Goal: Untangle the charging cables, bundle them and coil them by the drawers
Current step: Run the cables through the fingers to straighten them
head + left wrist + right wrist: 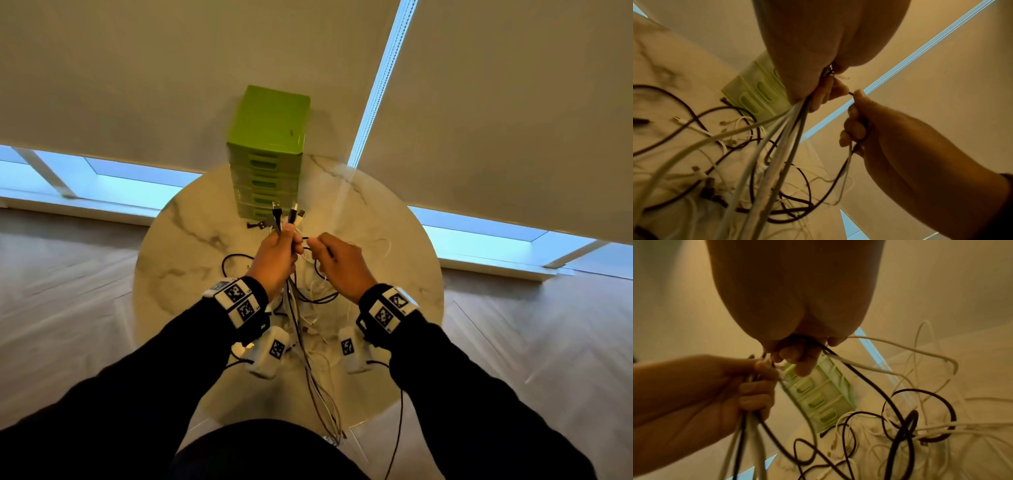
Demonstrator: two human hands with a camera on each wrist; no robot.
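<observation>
My left hand [286, 246] grips a bundle of cables [301, 342] in its fist above the table. Their plugs [286, 212] stick up from the fist, and the strands hang down past the table's near edge. Just to its right, my right hand [322, 251] holds a black cable [869, 378] and a white cable [900, 348]; both trail down into the tangle. A loose tangle of black and white cables [313, 294] lies on the table under both hands. The green drawers [267, 154] stand at the table's far edge, just beyond the plugs.
The round marble table [383, 246] stands by a window with cream blinds [496, 120] drawn down. A loose black plug [257, 225] lies at the foot of the drawers. Wooden floor [531, 342] surrounds the table. Thin white cable loops [382, 245] spread to the right.
</observation>
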